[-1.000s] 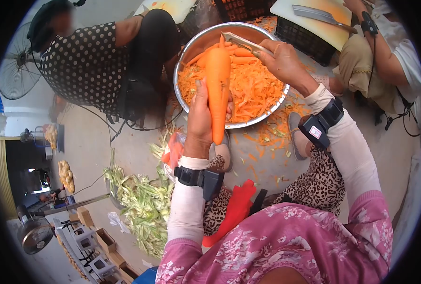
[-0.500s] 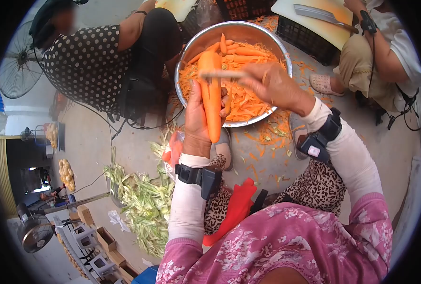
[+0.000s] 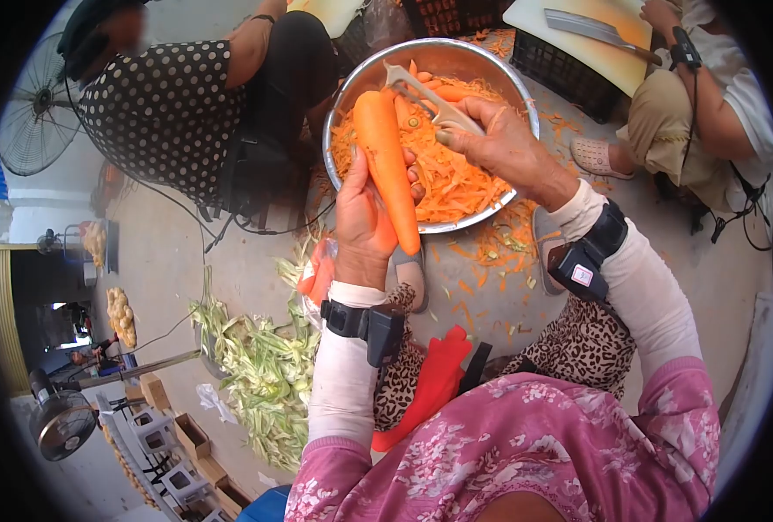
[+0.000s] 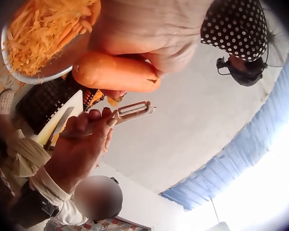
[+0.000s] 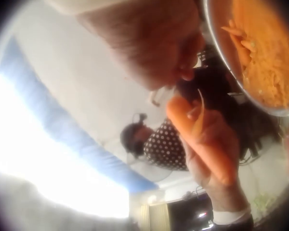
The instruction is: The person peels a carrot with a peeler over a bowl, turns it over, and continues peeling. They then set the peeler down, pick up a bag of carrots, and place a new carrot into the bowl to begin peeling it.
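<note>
A large orange carrot (image 3: 385, 161) lies across the palm of my left hand (image 3: 365, 222), which grips it with the fingers round its far side. My right hand (image 3: 513, 152) holds a peeler (image 3: 426, 96) by its handle, the head up beside the carrot's thick end. In the left wrist view the slotted head of the peeler (image 4: 135, 110) stands apart from the carrot (image 4: 115, 72). A thin peel strip (image 5: 198, 118) hangs at the carrot in the right wrist view. Below both hands is a metal basin (image 3: 533, 104) with carrot peelings (image 3: 460, 187) and several whole carrots (image 3: 452, 91).
Peelings litter the floor round the basin. A cleaver (image 3: 591, 28) lies on a cutting board (image 3: 526, 16) over a black crate (image 3: 560, 74). One person in dotted clothing (image 3: 156, 117) sits at left, another person (image 3: 665, 122) at right. Corn husks (image 3: 265, 374) are heaped at lower left.
The peeler swept down along the carrot toward me in a blur, then went back up past its thick end. The carrot has turned, its narrow end now further right.
</note>
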A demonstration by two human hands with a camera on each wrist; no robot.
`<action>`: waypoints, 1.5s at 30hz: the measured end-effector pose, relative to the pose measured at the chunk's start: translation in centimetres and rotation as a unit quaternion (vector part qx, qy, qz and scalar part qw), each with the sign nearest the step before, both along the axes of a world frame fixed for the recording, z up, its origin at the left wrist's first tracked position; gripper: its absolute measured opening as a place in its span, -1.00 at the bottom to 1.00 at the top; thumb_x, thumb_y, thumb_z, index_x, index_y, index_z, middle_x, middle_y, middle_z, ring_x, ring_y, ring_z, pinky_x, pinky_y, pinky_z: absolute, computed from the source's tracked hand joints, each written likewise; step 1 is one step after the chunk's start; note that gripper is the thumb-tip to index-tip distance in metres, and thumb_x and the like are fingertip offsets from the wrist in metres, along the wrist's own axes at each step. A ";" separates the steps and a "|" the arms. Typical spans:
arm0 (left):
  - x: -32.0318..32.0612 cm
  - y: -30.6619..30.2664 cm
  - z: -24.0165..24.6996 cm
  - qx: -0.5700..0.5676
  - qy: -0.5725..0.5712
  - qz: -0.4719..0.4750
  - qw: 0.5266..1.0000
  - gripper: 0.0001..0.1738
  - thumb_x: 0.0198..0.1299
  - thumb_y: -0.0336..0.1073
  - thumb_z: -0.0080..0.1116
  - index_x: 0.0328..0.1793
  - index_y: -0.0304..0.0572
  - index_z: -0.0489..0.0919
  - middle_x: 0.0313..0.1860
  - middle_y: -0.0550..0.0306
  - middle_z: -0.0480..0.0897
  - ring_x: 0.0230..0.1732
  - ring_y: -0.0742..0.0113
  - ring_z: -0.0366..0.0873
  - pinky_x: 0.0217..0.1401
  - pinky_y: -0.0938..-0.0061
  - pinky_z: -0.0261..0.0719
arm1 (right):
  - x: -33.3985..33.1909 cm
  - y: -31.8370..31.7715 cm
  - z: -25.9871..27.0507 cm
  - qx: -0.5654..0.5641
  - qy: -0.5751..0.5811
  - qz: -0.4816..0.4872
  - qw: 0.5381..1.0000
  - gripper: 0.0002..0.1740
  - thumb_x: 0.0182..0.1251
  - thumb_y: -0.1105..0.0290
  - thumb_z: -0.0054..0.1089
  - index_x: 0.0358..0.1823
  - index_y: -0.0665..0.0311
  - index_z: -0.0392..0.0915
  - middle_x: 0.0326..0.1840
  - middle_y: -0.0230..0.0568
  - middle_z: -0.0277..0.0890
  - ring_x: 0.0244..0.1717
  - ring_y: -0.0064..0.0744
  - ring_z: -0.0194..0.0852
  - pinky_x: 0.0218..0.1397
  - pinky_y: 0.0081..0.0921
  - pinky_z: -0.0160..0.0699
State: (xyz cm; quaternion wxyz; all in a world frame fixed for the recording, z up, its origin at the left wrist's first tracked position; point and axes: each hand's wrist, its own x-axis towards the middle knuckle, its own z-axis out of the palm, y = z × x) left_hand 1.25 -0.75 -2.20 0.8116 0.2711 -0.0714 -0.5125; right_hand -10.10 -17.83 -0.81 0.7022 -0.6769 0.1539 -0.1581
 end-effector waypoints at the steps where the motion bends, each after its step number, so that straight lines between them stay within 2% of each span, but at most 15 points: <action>1: 0.0 -0.1 -0.1 0.000 0.000 -0.001 1.000 -0.46 0.43 0.07 -0.23 0.24 -0.24 0.36 -0.07 -0.05 0.51 -0.21 0.22 0.50 -0.19 0.35 0.51 | -0.1 0.3 0.5 0.057 0.030 0.016 0.998 -0.63 0.24 0.28 0.30 -0.05 0.36 0.47 -0.47 -0.50 0.39 -0.57 -0.79 0.28 -0.57 -0.75 0.23; 5: 0.0 -0.4 -0.3 0.003 0.012 0.009 1.000 -0.48 0.43 0.06 -0.24 0.24 -0.22 0.38 -0.04 -0.06 0.53 -0.08 0.15 0.49 -0.04 0.27 0.48 | 0.5 1.8 0.1 0.193 0.025 0.049 0.980 -0.63 0.18 0.34 0.35 -0.06 0.36 0.48 -0.36 -0.44 0.51 -0.54 -0.78 0.34 -0.57 -0.76 0.27; 10: 0.2 -0.4 -0.2 0.004 -0.003 0.015 1.000 -0.49 0.44 0.04 -0.25 0.24 -0.19 0.38 0.03 -0.11 0.54 0.00 0.09 0.49 0.05 0.19 0.44 | 1.1 2.6 0.3 0.155 0.015 0.034 0.987 -0.68 0.15 0.42 0.33 -0.09 0.37 0.50 -0.39 -0.35 0.54 -0.49 -0.69 0.43 -0.54 -0.74 0.33; 16: 0.0 -0.4 0.7 0.021 0.004 0.042 0.999 -0.47 0.44 0.07 -0.27 0.24 -0.20 0.38 0.04 -0.11 0.52 0.03 0.05 0.46 0.02 0.19 0.45 | 2.6 -0.2 -1.9 0.008 0.039 -0.042 0.998 -0.74 0.18 0.38 0.29 -0.15 0.36 0.56 -0.43 -0.32 0.54 -0.44 -0.62 0.50 -0.45 -0.64 0.42; 18: -0.2 -0.3 1.1 0.009 0.002 0.037 0.999 -0.44 0.43 0.10 -0.25 0.27 -0.19 0.33 -0.10 -0.06 0.52 -0.08 0.10 0.48 -0.14 0.26 0.49 | 2.7 -1.1 -2.3 -0.198 0.040 -0.082 0.976 -0.70 0.27 0.34 0.19 -0.06 0.39 0.56 -0.40 -0.34 0.51 -0.49 -0.65 0.45 -0.46 -0.64 0.46; 19: -0.2 -0.4 1.2 0.008 0.001 0.037 0.999 -0.44 0.43 0.10 -0.25 0.27 -0.19 0.33 -0.10 -0.06 0.52 -0.08 0.10 0.48 -0.14 0.26 0.49 | 2.8 -1.2 -2.4 -0.160 0.033 -0.099 0.981 -0.69 0.21 0.25 0.22 -0.13 0.33 0.61 -0.45 -0.12 0.56 -0.42 -0.34 0.55 -0.31 -0.35 0.47; 23: -0.5 -0.3 1.7 -0.009 0.012 -0.005 1.000 -0.34 0.38 0.24 -0.26 0.27 -0.18 0.32 -0.28 0.07 0.36 -0.27 0.25 0.34 -0.22 0.37 0.42 | 2.6 -1.6 -2.0 -0.131 0.030 -0.102 0.986 -0.73 0.23 0.28 0.21 -0.17 0.35 0.61 -0.44 -0.09 0.56 -0.45 -0.27 0.53 -0.35 -0.35 0.45; 25: -0.5 -0.3 1.8 -0.008 0.000 -0.014 1.000 -0.32 0.37 0.27 -0.27 0.28 -0.17 0.31 -0.32 0.09 0.33 -0.30 0.28 0.32 -0.26 0.40 0.41 | 2.8 -2.0 -2.8 -0.285 -0.083 -0.107 0.949 -0.76 0.27 0.32 0.16 -0.21 0.38 0.60 -0.46 -0.13 0.53 -0.46 -0.31 0.48 -0.35 -0.37 0.42; 29: -0.6 -0.2 1.8 -0.006 -0.048 -0.023 0.999 -0.31 0.37 0.29 -0.30 0.26 -0.17 0.33 -0.29 0.05 0.38 -0.31 0.26 0.35 -0.29 0.40 0.41 | 2.7 -1.9 -1.8 -0.310 -0.146 -0.136 0.930 -0.77 0.32 0.35 0.11 -0.21 0.41 0.58 -0.46 -0.13 0.50 -0.44 -0.36 0.45 -0.33 -0.39 0.40; 31: -0.7 -0.2 1.8 0.002 -0.064 -0.017 0.998 -0.31 0.37 0.29 -0.31 0.24 -0.18 0.34 -0.28 0.04 0.40 -0.32 0.25 0.37 -0.29 0.40 0.41 | 1.9 -1.6 -0.2 -0.116 -0.048 -0.070 0.990 -0.78 0.32 0.36 0.11 -0.20 0.40 0.58 -0.46 -0.14 0.49 -0.41 -0.37 0.45 -0.32 -0.41 0.40; 32: -0.7 -0.1 1.7 0.016 -0.079 -0.010 0.997 -0.32 0.37 0.28 -0.31 0.20 -0.19 0.36 -0.27 0.02 0.41 -0.32 0.24 0.38 -0.29 0.40 0.42 | 1.8 -1.4 -0.1 -0.117 -0.049 -0.070 0.989 -0.78 0.32 0.36 0.11 -0.20 0.40 0.58 -0.46 -0.14 0.49 -0.41 -0.37 0.45 -0.32 -0.41 0.40; 34: -0.7 -0.1 1.5 0.029 -0.093 -0.003 0.995 -0.33 0.38 0.27 -0.31 0.17 -0.20 0.38 -0.26 0.01 0.43 -0.32 0.23 0.40 -0.29 0.39 0.43 | 1.6 -1.0 0.2 -0.243 -0.121 -0.103 0.957 -0.78 0.32 0.35 0.14 -0.16 0.37 0.57 -0.47 -0.15 0.48 -0.44 -0.39 0.45 -0.35 -0.42 0.40; 38: -0.4 0.0 1.0 0.059 -0.110 0.005 0.992 -0.33 0.38 0.27 -0.32 0.11 -0.23 0.40 -0.24 -0.01 0.48 -0.30 0.19 0.45 -0.28 0.38 0.46 | -0.3 0.7 2.0 -0.243 -0.079 -0.027 0.966 -0.77 0.32 0.34 0.14 -0.13 0.35 0.56 -0.45 -0.11 0.51 -0.45 -0.30 0.49 -0.35 -0.40 0.42; 41: -0.2 0.1 0.8 0.066 -0.098 -0.003 0.993 -0.31 0.37 0.29 -0.32 0.10 -0.23 0.42 -0.22 -0.02 0.55 -0.29 0.20 0.52 -0.29 0.37 0.53 | -0.7 1.8 1.8 -0.307 -0.142 0.074 0.938 -0.80 0.28 0.32 0.15 -0.23 0.33 0.52 -0.42 -0.03 0.49 -0.36 -0.03 0.51 -0.29 -0.27 0.46; 45: -0.6 0.1 1.4 0.079 -0.053 0.009 0.995 -0.30 0.36 0.31 -0.32 0.10 -0.22 0.43 -0.21 -0.05 0.58 -0.27 0.21 0.55 -0.33 0.36 0.56 | -1.0 1.9 1.4 -0.337 -0.131 0.072 0.930 -0.82 0.26 0.32 0.16 -0.25 0.29 0.50 -0.44 -0.05 0.46 -0.36 0.00 0.49 -0.29 -0.23 0.47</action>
